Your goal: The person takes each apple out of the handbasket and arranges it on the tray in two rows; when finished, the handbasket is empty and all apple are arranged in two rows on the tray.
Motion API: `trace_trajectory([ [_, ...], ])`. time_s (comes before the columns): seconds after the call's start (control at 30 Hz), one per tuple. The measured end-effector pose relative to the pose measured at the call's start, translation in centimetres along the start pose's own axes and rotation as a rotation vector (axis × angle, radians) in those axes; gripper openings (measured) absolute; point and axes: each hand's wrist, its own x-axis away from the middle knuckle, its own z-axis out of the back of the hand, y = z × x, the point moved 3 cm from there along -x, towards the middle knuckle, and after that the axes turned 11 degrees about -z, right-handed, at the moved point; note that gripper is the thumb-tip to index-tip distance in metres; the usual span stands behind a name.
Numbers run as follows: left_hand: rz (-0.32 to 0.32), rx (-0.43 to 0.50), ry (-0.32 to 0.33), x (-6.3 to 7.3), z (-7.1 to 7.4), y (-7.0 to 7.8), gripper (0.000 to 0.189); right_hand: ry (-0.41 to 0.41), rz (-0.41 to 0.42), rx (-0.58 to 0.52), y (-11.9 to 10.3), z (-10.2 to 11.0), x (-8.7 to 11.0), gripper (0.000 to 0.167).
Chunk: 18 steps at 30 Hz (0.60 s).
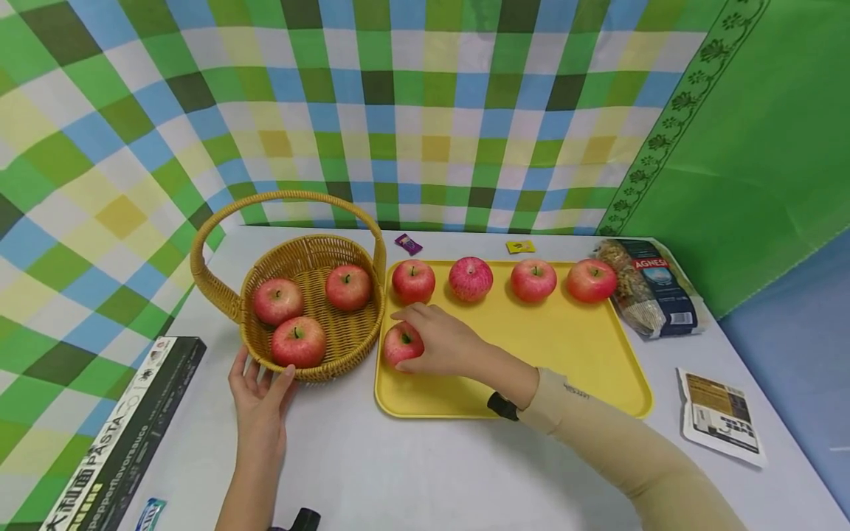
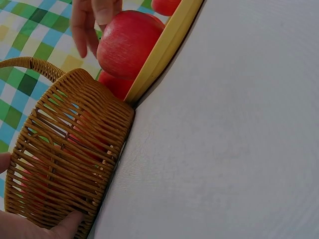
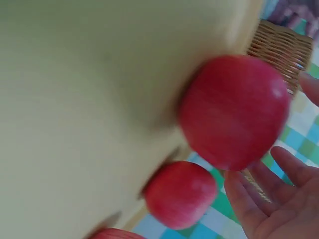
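My left hand [image 1: 255,398] rests against the near outer side of a wicker basket [image 1: 361,354], thumb and fingers spread along the wall below the rim. Inside the basket lie three red apples, one of them a front apple [image 1: 299,342] close to my left thumb. My right hand [image 1: 441,339] reaches over a yellow tray [image 1: 518,369] with fingers spread about an apple [image 1: 401,346] at the tray's left side. In the right wrist view, the fingertips come up to that apple [image 3: 234,112], while the thumb [image 3: 310,88] stands apart from it.
Several apples line the tray's back edge, including a left apple [image 1: 414,281] and a right apple [image 1: 592,281]. Small purple [image 1: 408,244] and yellow [image 1: 520,246] packets lie behind. An AGNESI bag [image 1: 654,287] and a white pouch [image 1: 721,418] lie right; a pasta box [image 1: 126,435] lies left.
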Motion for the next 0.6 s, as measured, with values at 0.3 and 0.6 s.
trace_trajectory([
  [0.3, -0.004, -0.015, 0.005, 0.0, 0.0, 0.2, 0.085, 0.073, 0.103, -0.189, -4.4, 0.5, -0.7, 0.070],
  [0.6, -0.022, -0.031, -0.014, 0.3, -0.1, 0.0, 0.086, 0.045, 0.058, -0.270, -7.7, -2.6, -4.2, 0.077],
])
